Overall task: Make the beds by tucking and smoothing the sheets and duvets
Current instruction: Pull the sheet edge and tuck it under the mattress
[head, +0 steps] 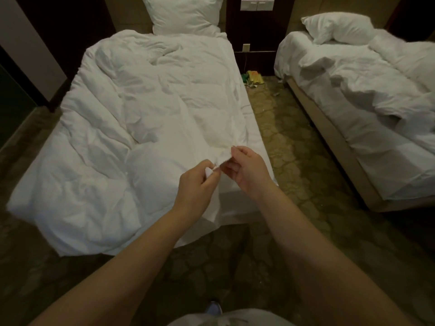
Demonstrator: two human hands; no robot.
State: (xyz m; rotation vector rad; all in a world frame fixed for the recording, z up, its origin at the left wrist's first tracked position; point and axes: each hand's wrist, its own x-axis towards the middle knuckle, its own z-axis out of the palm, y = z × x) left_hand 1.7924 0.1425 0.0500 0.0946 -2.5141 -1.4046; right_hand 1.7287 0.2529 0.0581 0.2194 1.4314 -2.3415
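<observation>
A crumpled white duvet [122, 118] covers the left bed, hanging over its foot and left side. At the bed's near right corner, my left hand [196, 184] and my right hand [246, 171] both pinch the raised corner of that duvet, fingers curled on the cloth, hands close together. A white pillow [186, 15] stands against the headboard. The right bed has a rumpled duvet [381, 90] pushed toward its far side, a bare sheet [386, 158] near its foot and a pillow [339, 27] at the head.
A patterned carpet aisle [296, 142] runs between the two beds. Litter and a yellow-green packet [254, 77] lie on the floor by the dark nightstand [256, 24]. A dark wall and a glass panel stand left of the left bed.
</observation>
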